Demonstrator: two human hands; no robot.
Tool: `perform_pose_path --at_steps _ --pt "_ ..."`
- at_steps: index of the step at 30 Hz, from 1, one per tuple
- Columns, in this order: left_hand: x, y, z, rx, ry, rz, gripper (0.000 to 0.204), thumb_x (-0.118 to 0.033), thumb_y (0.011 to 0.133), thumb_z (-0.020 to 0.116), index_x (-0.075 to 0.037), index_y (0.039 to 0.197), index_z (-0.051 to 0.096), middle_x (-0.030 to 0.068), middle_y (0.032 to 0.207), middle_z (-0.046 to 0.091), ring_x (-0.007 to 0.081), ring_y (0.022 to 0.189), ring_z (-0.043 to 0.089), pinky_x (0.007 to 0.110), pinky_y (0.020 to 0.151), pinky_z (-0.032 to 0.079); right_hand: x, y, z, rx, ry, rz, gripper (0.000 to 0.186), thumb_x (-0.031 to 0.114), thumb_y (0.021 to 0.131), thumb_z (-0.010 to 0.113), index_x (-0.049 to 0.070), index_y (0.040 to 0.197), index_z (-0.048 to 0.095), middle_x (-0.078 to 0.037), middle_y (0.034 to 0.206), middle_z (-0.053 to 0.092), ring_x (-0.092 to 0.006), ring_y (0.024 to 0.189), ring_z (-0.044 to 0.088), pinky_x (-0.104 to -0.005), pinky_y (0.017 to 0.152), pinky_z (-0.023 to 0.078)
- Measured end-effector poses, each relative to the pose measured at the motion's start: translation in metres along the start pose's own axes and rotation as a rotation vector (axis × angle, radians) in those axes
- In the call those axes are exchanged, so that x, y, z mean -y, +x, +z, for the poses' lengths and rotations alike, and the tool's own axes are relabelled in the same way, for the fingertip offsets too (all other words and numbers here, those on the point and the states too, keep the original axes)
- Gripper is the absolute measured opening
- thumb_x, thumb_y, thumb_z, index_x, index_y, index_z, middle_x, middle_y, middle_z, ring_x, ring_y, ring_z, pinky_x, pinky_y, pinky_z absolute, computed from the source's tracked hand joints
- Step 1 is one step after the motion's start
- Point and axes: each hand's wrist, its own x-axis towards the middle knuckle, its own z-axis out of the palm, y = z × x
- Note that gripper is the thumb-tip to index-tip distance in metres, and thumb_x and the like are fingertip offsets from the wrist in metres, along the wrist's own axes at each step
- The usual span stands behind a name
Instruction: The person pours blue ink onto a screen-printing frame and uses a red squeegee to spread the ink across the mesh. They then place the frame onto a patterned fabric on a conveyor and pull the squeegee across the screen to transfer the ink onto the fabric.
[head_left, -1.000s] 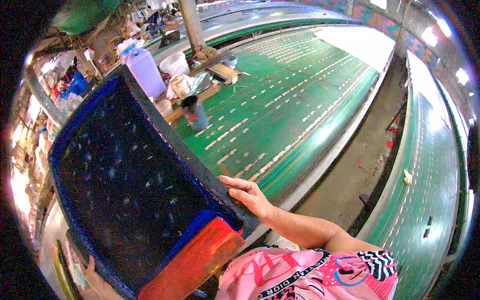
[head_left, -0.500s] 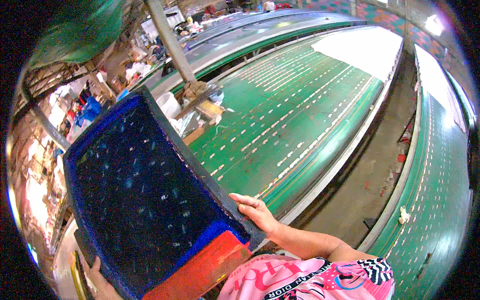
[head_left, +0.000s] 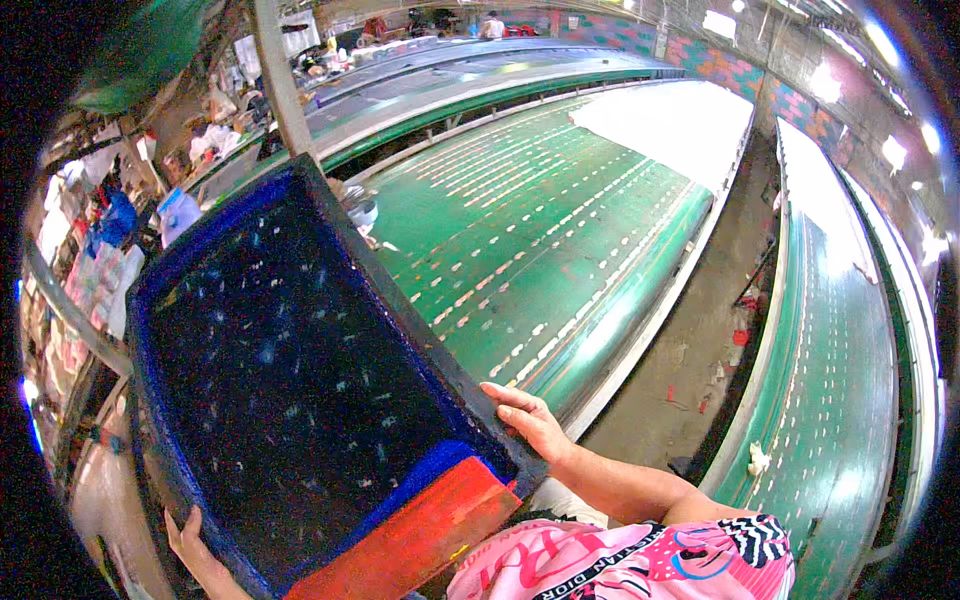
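A screen printing frame (head_left: 395, 330) with a dark, ink-stained mesh and blue ink round its inner edges is held up tilted in front of me. My right hand (head_left: 530, 425) grips its right edge near the close corner, the fingers on the rim. Low on the left side, my left hand (head_left: 192, 550) holds the opposite edge; part of it is hidden behind the frame. A flat red squeegee (head_left: 410, 530) lies across the near end of the mesh, beside a band of wet blue ink (head_left: 410, 485). Neither hand touches the squeegee.
A long green printing table (head_left: 490, 300) with rows of pale marks runs away beyond the frame, white material (head_left: 670, 125) at its far end. An aisle (head_left: 680, 350) separates it from another green table (head_left: 830, 380). A post (head_left: 280, 80) and clutter (head_left: 110, 220) stand left.
The view has shifted, so the tables and post appear further left. The frame stays in both hands with the squeegee on it, and more of the left hand shows at its edge.
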Motion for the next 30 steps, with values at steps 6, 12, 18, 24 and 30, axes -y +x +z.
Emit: perform_pose_path --at_steps 6,12,18,24,30 --pt "-0.051 -0.063 0.086 0.042 0.017 0.034 0.075 -0.015 0.092 0.080 0.004 0.160 0.056 0.0164 0.150 0.067 0.0318 0.132 0.062 0.045 0.120 0.044 0.056 0.029 -0.104 0.022 0.005 0.026 0.049 0.014 0.112 0.066 0.001 0.159 0.060 -0.008 0.152 0.069 -0.0168 0.132 0.068 -0.0358 0.115 0.053" --pt "-0.157 -0.181 0.203 -0.003 0.103 0.041 0.066 -0.008 0.090 0.083 0.010 0.150 0.063 0.0228 0.148 0.068 0.0364 0.130 0.064 0.046 0.118 0.047 0.139 0.047 -0.203 0.081 -0.001 -0.017 0.050 0.016 0.112 0.067 0.001 0.159 0.060 -0.007 0.150 0.071 -0.0142 0.129 0.068 -0.0329 0.112 0.054" --pt "-0.209 -0.230 0.271 -0.089 0.041 0.001 0.064 0.001 0.091 0.084 0.011 0.150 0.063 0.0242 0.150 0.066 0.0393 0.129 0.065 0.051 0.114 0.052 0.192 0.051 -0.267 0.092 0.046 0.006 0.050 0.018 0.110 0.071 0.002 0.157 0.064 -0.006 0.151 0.071 -0.0134 0.132 0.067 -0.0320 0.112 0.054" --pt "-0.210 -0.222 0.313 -0.058 0.041 0.046 0.067 0.000 0.089 0.084 0.010 0.152 0.062 0.0243 0.153 0.065 0.0395 0.133 0.063 0.051 0.116 0.051 0.178 0.056 -0.306 0.037 -0.006 -0.037 0.051 0.014 0.111 0.068 0.003 0.160 0.061 -0.006 0.153 0.069 -0.0143 0.134 0.066 -0.0336 0.115 0.052" --pt "-0.167 -0.230 0.354 -0.034 -0.032 -0.022 0.070 -0.001 0.088 0.084 0.009 0.154 0.061 0.0245 0.155 0.063 0.0397 0.136 0.061 0.051 0.118 0.049 0.235 0.062 -0.330 0.044 -0.083 -0.082 0.052 0.014 0.111 0.068 0.005 0.161 0.059 -0.004 0.155 0.068 -0.0143 0.136 0.065 -0.0339 0.117 0.051"
